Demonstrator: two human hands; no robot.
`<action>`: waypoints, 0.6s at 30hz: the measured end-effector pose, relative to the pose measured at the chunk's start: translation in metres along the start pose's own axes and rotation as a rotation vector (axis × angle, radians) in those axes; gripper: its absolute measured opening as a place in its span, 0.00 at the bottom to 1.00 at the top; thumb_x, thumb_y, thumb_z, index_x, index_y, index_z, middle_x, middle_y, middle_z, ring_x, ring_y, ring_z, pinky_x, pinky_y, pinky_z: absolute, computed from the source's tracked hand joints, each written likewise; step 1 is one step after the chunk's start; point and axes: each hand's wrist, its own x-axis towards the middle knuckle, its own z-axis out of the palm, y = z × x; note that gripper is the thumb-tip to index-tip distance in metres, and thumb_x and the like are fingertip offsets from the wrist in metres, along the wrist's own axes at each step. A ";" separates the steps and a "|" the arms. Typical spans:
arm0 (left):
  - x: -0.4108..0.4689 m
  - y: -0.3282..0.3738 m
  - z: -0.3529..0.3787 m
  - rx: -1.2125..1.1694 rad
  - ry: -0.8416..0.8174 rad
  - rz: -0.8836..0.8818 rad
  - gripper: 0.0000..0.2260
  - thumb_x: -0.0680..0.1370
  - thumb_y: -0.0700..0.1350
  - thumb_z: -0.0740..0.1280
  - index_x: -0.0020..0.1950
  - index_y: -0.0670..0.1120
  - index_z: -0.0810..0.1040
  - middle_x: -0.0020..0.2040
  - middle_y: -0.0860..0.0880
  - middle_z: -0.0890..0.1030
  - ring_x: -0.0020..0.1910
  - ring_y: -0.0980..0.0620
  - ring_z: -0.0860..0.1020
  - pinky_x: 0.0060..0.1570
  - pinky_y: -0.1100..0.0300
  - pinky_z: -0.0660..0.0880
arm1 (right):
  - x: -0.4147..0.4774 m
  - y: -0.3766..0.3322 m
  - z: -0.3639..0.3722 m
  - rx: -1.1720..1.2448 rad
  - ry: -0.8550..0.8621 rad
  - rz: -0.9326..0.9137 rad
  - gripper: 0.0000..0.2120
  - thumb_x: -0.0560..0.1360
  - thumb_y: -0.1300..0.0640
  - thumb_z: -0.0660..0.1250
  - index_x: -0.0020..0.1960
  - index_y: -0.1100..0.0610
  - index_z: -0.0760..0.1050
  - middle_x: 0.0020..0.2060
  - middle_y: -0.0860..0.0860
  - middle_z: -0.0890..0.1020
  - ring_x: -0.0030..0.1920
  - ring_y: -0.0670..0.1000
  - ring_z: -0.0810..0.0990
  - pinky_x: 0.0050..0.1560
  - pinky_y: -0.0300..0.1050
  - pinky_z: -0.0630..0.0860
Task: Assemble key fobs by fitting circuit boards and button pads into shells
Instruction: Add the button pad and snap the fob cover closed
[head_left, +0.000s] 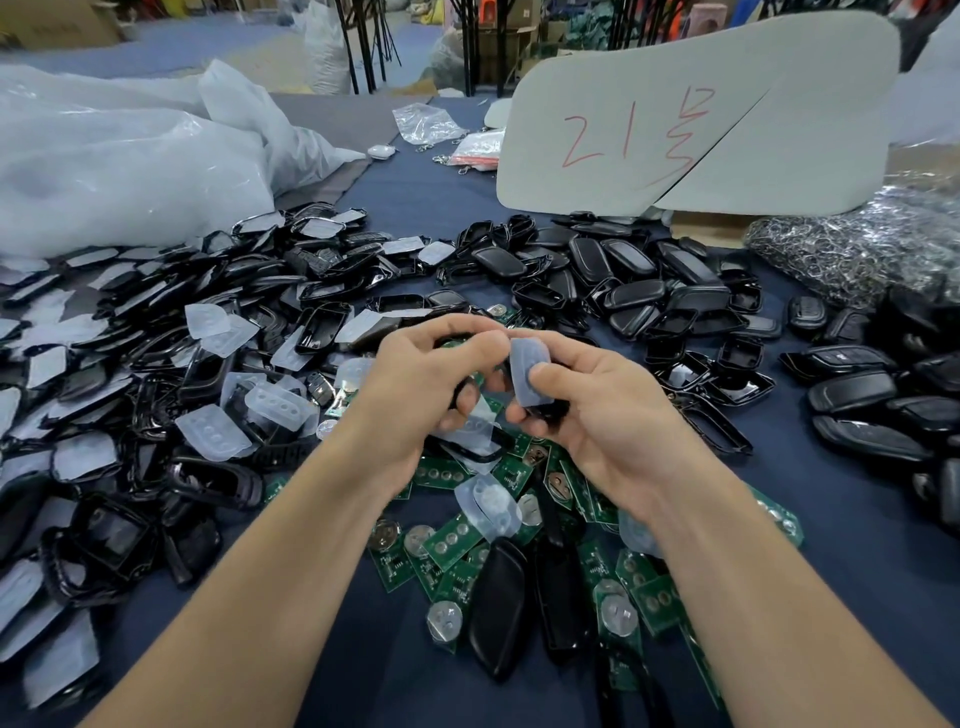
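Closest to the camera, below the hands, there's a messy pile of green circuit boards on the dark blue desk. Some have round silver coin cells on them, and a couple of black shell halves lie on top.

Just above that pile the two hands meet, almost touching. The right hand has its fingers curled under a black shell, and its thumb pins a translucent button pad against it. The pad stands nearly upright between both hands. The left hand is clenched around another black shell piece; most of it is buried in the fingers, so I can't tell exactly what's inside.

Left of the hands is a big heap of black shell frames mixed with more clear pads. Beyond the hands and off to the right is a spread of glossy black shell backs.

Further right, a clear bag stuffed with metal key rings. Behind that leans a white foam board with red marker writing on it. Far left at the back are bulky white plastic bags.
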 end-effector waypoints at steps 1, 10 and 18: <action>-0.001 -0.001 0.002 0.047 0.009 0.027 0.02 0.77 0.43 0.75 0.47 0.50 0.87 0.34 0.47 0.82 0.26 0.53 0.67 0.22 0.65 0.62 | 0.000 0.000 0.001 -0.037 0.016 -0.014 0.16 0.82 0.70 0.58 0.61 0.58 0.80 0.42 0.58 0.85 0.34 0.51 0.79 0.33 0.41 0.73; 0.000 -0.003 0.000 0.024 0.108 0.040 0.03 0.74 0.45 0.77 0.42 0.52 0.88 0.38 0.49 0.86 0.26 0.53 0.75 0.20 0.63 0.64 | -0.002 0.002 0.004 -0.065 0.214 -0.100 0.10 0.81 0.67 0.66 0.43 0.56 0.72 0.39 0.56 0.85 0.37 0.54 0.85 0.36 0.46 0.83; 0.002 -0.003 0.000 0.009 0.169 0.023 0.05 0.76 0.43 0.76 0.41 0.51 0.88 0.37 0.48 0.86 0.25 0.53 0.75 0.20 0.62 0.66 | -0.007 -0.012 -0.006 0.156 0.203 -0.132 0.15 0.78 0.66 0.68 0.36 0.52 0.76 0.48 0.64 0.81 0.48 0.52 0.77 0.54 0.48 0.77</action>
